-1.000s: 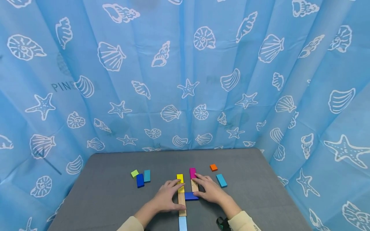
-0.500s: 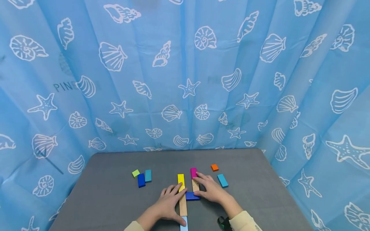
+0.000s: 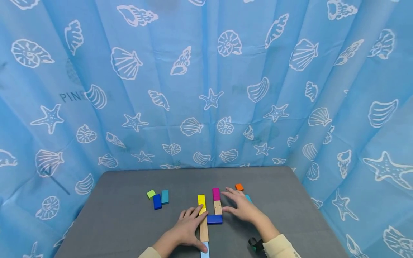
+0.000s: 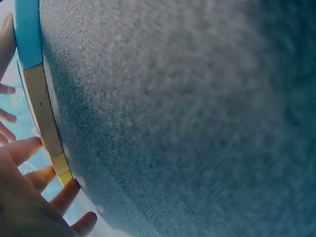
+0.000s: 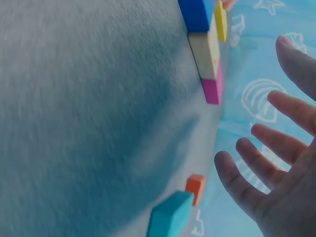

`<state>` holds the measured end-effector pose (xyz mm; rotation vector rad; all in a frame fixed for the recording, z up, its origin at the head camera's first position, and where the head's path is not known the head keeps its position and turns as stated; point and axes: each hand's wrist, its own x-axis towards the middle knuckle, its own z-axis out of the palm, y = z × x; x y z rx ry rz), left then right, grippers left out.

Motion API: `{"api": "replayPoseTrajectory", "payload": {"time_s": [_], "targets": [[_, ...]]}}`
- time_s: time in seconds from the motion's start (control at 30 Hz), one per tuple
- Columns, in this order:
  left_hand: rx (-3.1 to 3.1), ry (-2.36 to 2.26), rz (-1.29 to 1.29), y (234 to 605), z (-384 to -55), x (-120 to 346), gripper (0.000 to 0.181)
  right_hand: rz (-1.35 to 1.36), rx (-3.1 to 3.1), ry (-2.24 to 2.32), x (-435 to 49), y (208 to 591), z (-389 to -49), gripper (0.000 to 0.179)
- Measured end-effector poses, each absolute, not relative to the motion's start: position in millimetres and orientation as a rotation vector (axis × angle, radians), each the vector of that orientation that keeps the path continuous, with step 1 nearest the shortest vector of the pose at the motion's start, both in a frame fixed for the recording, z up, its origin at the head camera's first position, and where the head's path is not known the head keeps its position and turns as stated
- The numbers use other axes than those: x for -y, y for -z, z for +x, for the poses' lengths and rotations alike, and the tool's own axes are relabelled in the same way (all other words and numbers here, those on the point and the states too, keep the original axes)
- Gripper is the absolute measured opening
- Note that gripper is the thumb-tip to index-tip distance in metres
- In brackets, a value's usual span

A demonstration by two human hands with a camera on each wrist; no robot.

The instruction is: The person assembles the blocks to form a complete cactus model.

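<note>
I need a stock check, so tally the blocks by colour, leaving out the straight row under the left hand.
Dark blue blocks: 2
Turquoise blocks: 2
Lime green block: 1
Magenta block: 1
Bare wood block: 1
Orange block: 1
Total: 8

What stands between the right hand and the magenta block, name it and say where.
Nothing visible does: in the head view, only gray tabletop shows between the right hand and the magenta block. The orange block and the partly hidden teal block lie farther right, off that path.
</note>
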<state>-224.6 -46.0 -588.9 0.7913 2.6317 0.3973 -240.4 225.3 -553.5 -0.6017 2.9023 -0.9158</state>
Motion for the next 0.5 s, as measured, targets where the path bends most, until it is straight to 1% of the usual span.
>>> {"api": "replayPoseTrajectory", "payload": {"time_s": [0.33,0.5], "targets": [[-2.624,-0.389,0.775,587,-225,45,0.122,-0.555,-2.941,0.919,-250,546,-237,0.061],[-2.623,-0.403,0.79,586,-224,46,0.124,-0.485,-2.968,0.912,-261,546,-236,0.065]]}}
